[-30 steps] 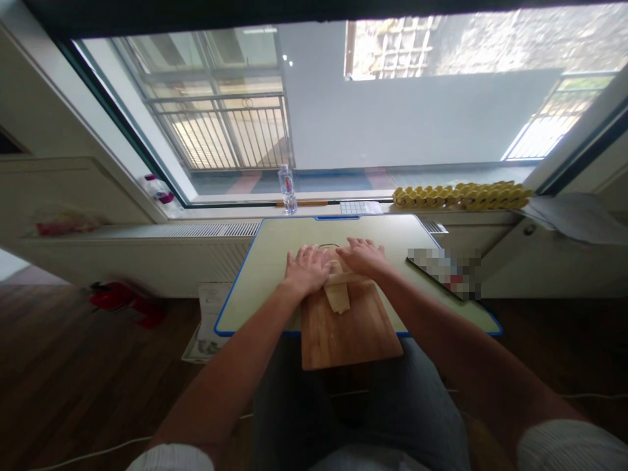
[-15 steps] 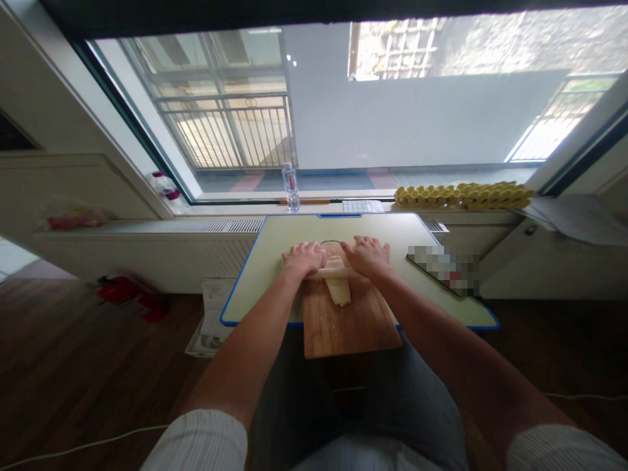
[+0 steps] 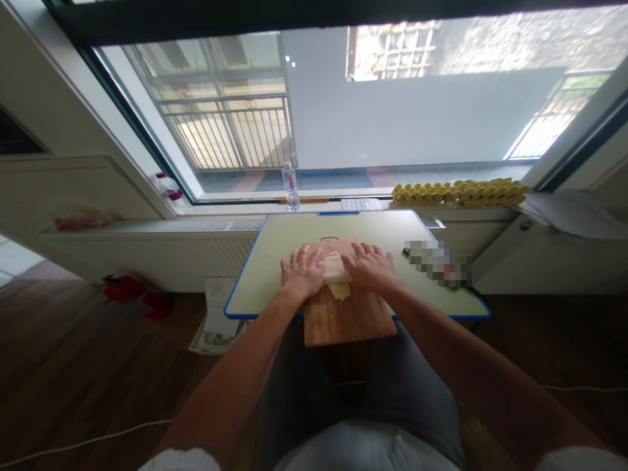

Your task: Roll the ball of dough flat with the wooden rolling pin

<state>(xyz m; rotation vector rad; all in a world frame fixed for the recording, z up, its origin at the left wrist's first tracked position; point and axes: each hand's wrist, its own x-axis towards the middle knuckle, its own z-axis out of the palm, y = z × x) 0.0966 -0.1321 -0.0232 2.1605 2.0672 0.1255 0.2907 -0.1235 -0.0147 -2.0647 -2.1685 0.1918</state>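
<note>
A strip of pale flattened dough (image 3: 339, 292) lies lengthwise on a wooden cutting board (image 3: 348, 324). Across the dough is a light rolling pin (image 3: 337, 276), with only its middle showing between my hands. My left hand (image 3: 305, 269) rests palm down on the pin's left end, fingers spread and pointing forward. Over the right end lies my right hand (image 3: 369, 263), also flat with fingers stretched out. Both palms hide the pin's ends. The board's near edge juts past the table toward my lap.
Under the board is a pale folding table (image 3: 265, 261) with a blue rim. A blurred-out flat object (image 3: 436, 263) lies at its right. Along the windowsill stand a clear bottle (image 3: 290, 188) and a yellow bumpy item (image 3: 461, 192). A red fire extinguisher (image 3: 137, 297) is on the floor at left.
Both hands and the rolling pin have shifted slightly toward me along the dough, covering more of its near part. The view has also moved a little.
</note>
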